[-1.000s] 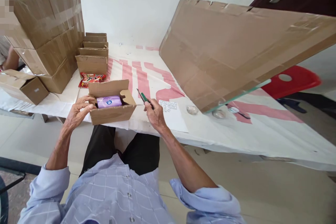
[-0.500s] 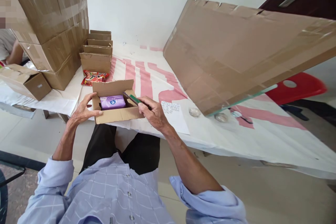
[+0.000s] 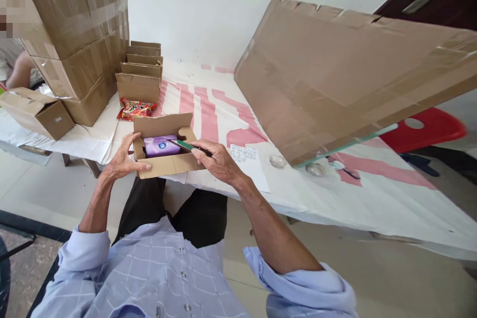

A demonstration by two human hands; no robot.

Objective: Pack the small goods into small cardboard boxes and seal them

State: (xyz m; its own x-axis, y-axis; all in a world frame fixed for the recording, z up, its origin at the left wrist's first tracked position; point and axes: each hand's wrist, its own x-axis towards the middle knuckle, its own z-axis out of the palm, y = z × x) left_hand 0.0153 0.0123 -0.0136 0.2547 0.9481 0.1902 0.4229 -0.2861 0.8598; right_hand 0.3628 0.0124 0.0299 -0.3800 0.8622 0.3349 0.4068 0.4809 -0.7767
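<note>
A small open cardboard box (image 3: 164,165) sits at the table's near edge with a purple packet (image 3: 161,145) inside. My left hand (image 3: 122,161) grips the box's left side, thumb on the front wall. My right hand (image 3: 218,159) is closed on a green pen (image 3: 185,145) whose tip reaches over the box's right side above the packet. A white sheet of small labels (image 3: 248,164) lies just right of my right hand.
A row of folded small boxes (image 3: 139,72) and a red snack packet (image 3: 136,108) lie behind the open box. Large taped cartons (image 3: 78,35) stand at the left, a big flat cardboard sheet (image 3: 346,69) leans at right. Another person's arm (image 3: 17,69) shows far left.
My right hand has carried the green pen leftward from beside the box to over its right side. The left hand's grip has shifted to the box's left front corner.
</note>
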